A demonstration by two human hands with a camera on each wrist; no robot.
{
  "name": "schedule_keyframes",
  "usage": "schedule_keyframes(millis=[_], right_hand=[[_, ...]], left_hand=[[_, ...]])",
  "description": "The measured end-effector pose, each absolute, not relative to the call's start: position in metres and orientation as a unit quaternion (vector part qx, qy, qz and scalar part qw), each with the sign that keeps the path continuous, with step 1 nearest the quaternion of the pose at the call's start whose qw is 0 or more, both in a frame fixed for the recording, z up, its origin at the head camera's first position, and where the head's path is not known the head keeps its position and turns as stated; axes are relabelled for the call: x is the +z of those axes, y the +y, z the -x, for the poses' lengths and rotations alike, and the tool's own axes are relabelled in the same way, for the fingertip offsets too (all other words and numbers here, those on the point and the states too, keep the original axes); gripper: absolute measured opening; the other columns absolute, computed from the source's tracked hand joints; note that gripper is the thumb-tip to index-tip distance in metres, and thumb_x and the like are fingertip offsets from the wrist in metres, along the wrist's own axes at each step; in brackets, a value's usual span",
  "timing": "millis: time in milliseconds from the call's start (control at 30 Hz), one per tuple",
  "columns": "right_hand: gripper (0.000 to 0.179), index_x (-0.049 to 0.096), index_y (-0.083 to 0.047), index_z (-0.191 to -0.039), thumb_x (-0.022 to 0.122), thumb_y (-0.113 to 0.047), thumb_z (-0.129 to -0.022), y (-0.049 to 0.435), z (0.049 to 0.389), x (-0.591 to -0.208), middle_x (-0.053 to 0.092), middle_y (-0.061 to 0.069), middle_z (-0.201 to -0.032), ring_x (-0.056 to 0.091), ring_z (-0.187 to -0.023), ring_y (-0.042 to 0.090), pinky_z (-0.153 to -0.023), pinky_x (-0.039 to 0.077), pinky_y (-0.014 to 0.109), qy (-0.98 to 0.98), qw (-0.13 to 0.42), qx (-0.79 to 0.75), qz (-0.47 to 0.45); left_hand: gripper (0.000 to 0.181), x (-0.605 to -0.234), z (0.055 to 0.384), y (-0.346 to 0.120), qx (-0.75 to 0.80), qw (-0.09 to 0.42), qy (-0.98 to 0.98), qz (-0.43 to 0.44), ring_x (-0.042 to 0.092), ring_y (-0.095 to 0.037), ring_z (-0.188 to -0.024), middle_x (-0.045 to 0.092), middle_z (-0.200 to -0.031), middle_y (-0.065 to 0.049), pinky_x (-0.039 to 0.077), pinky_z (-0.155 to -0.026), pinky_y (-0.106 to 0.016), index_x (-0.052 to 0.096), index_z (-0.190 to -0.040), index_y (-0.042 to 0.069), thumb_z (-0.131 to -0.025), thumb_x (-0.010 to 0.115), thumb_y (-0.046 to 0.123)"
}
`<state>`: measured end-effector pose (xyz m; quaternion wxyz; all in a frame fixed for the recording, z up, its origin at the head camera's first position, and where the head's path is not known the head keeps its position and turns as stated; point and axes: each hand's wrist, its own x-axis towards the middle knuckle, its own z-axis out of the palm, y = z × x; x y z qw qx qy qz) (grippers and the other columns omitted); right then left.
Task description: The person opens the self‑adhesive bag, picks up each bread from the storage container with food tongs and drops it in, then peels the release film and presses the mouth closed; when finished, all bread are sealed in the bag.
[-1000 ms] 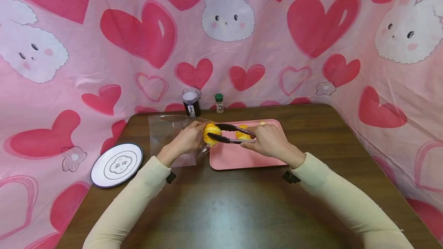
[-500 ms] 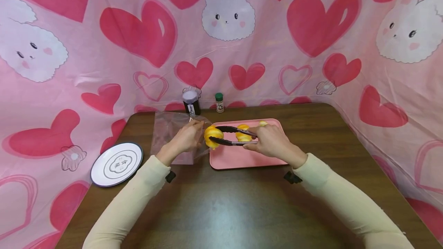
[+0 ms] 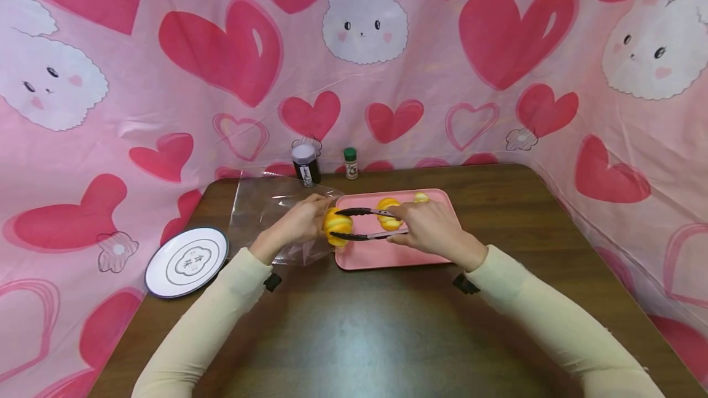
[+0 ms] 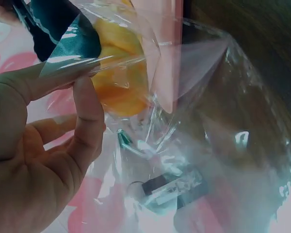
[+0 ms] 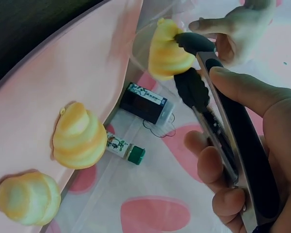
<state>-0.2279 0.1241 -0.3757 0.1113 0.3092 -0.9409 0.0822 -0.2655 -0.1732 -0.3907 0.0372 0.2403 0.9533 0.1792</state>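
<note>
left hand [image 3: 298,223]: thumb and index finger are pinching the rim of the clear bag [image 3: 254,204].
right hand [image 3: 434,229]: fingers are curling round the handles of the tongs [image 5: 250,145], gripping them.
tongs: their dark tips are gripping a swirled yellow bun [image 5: 169,53], one tip on each side.
gripped bun: it is sitting at the bag's mouth, by the pink tray's [image 3: 376,257] left edge; film is crossing in front of it in the left wrist view, but how far inside it is i cannot tell.
step in hand: the person seems to be fitting this bun into the bag.
next move: it probably calls for keeping the rim wide while the tongs are pushing left, then loosening them once the bun is well inside.
tray buns: a second bun [image 5: 80,138] and a third bun [image 5: 29,198] are lying apart on the tray, not yet bagged.
far edge: a dark jar [image 3: 306,171] and, to its right, a green-capped shaker [image 3: 351,166] are standing upright.
left side: a white plate [image 3: 166,281] is lying on the table [image 3: 354,324].
</note>
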Motion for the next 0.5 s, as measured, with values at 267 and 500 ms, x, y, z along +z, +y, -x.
schedule_keyframes(millis=[267, 500], right_hand=[[0.058, 0.071, -0.021, -0.124, 0.084, -0.050, -0.075, 0.1251, 0.2285, -0.3762, 0.076, -0.001, -0.109, 0.055, -0.073, 0.013, -0.059, 0.043, 0.023, -0.935, 0.121, 0.069, -0.327], [0.060, 0.071, -0.021, -0.123, 0.084, -0.053, -0.073, 0.1258, 0.2298, -0.3775, 0.076, -0.004, -0.102, 0.051, -0.063, 0.009, -0.060, 0.038, 0.024, -0.923, 0.138, 0.048, -0.357]], left_hand=[[0.089, -0.3893, 0.2651, -0.1762, 0.172, 0.070, 0.960, -0.212, 0.054, -0.039, -0.128, 0.049, -0.147, -0.019, 0.046, -0.108, -0.054, 0.039, -0.153, 0.009, -0.075, 0.083, 0.011], [0.088, -0.3898, 0.2643, -0.1778, 0.161, 0.087, 0.957, -0.224, 0.050, -0.040, -0.133, 0.045, -0.152, -0.019, 0.040, -0.112, -0.056, 0.040, -0.152, 0.007, -0.073, 0.078, 0.004]])
